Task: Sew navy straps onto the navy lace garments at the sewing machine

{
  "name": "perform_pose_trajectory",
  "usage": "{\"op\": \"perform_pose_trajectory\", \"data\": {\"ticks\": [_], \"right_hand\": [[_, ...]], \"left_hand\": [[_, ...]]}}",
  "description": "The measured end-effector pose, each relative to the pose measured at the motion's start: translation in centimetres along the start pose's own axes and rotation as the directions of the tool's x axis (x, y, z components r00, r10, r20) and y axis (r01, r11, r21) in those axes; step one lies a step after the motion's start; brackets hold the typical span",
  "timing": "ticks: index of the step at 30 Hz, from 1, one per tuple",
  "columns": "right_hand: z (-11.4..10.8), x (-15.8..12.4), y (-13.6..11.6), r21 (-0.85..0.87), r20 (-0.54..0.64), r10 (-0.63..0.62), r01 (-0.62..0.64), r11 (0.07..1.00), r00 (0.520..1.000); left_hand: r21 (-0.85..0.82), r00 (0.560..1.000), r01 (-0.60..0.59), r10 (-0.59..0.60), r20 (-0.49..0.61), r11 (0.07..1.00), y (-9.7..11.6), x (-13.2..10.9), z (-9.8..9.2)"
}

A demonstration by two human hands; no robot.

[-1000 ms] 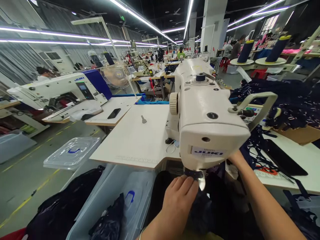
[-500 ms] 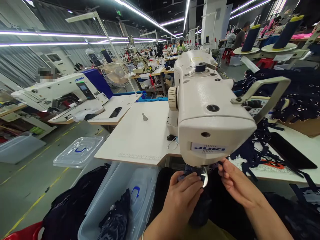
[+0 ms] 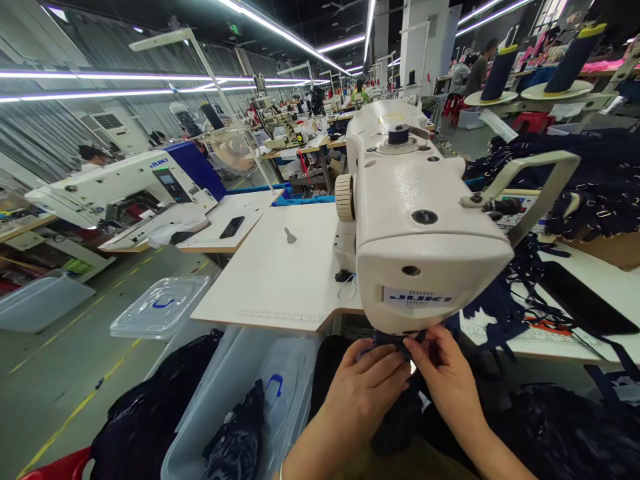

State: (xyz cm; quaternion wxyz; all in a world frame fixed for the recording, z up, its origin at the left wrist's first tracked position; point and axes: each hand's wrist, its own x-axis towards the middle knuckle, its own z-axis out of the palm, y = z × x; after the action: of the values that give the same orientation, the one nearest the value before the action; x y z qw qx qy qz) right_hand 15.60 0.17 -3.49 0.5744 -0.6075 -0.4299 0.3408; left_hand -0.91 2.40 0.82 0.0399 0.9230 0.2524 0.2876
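A cream JUKI sewing machine (image 3: 425, 253) fills the middle of the view, its head just above my hands. Dark navy fabric (image 3: 395, 433) hangs under it, partly lost against dark clothing. My left hand (image 3: 363, 383) is closed over the upper edge of this fabric, fingers bent toward the needle area. Close beside it, my right hand (image 3: 443, 367) pinches a narrow navy strap (image 3: 420, 337) between thumb and fingers. Both hands are nearly touching. The needle and presser foot are hidden behind the machine head and fingers.
Left stands a white table (image 3: 280, 280) with a small metal piece (image 3: 289, 235). Below it is a clear plastic bin (image 3: 173, 460) with navy pieces. A black phone-like slab (image 3: 585, 300), loose navy straps (image 3: 500, 320) and thread cones (image 3: 500, 73) are at right.
My right hand has moved left and inward, bringing the strap against the fabric beside my left hand. The left hand stays nearly in place.
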Motion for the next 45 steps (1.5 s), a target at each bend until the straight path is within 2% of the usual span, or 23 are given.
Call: {"op": "perform_pose_trajectory", "data": {"ticks": [4, 7, 15, 18, 21, 25, 28, 34, 45], "right_hand": [[-0.4, 0.9, -0.1, 0.279, 0.154, 0.13, -0.169, 0.945, 0.98], [-0.7, 1.3, -0.2, 0.366, 0.222, 0.138, -0.214, 0.906, 0.965], [-1.0, 1.2, -0.8, 0.314, 0.208, 0.163, -0.224, 0.923, 0.964], [-1.1, 1.1, -0.7, 0.243, 0.158, 0.157, -0.192, 0.951, 0.975], [-1.0, 1.0, -0.7, 0.19, 0.164, 0.128, -0.159, 0.969, 0.978], [-0.5, 1.0, -0.6, 0.238, 0.189, 0.082, -0.126, 0.963, 0.979], [-0.1, 1.0, -0.2, 0.292, 0.17, 0.074, -0.122, 0.949, 0.983], [0.6, 0.6, 0.8, 0.348, 0.143, 0.11, -0.154, 0.925, 0.984], [0.9, 0.5, -0.3, 0.37, 0.109, 0.158, -0.188, 0.91, 0.981]], "left_hand": [[0.029, 1.0, 0.006, -0.007, 0.022, 1.0, 0.2, 0.2, -0.3], [0.029, 1.0, 0.01, -0.011, 0.023, 1.0, 0.3, 0.2, -0.3], [0.045, 1.0, 0.006, -0.007, 0.003, 0.999, 0.5, 0.2, -0.4], [0.06, 1.0, 0.013, -0.013, 0.001, 0.998, 0.4, 0.1, -0.3], [0.006, 0.998, 0.048, -0.048, -0.052, 0.999, 0.2, 0.1, -0.1], [-0.101, 0.992, 0.074, -0.084, -0.095, 0.992, -0.3, 0.1, 0.0], [-0.117, 0.992, 0.078, -0.089, -0.089, 0.99, -0.4, 0.3, -0.1], [-0.032, 0.998, 0.036, -0.037, -0.049, 0.999, 0.0, 0.7, -0.3], [0.076, 0.997, -0.063, 0.059, 0.054, 0.995, -0.2, 0.9, -0.8]]}}
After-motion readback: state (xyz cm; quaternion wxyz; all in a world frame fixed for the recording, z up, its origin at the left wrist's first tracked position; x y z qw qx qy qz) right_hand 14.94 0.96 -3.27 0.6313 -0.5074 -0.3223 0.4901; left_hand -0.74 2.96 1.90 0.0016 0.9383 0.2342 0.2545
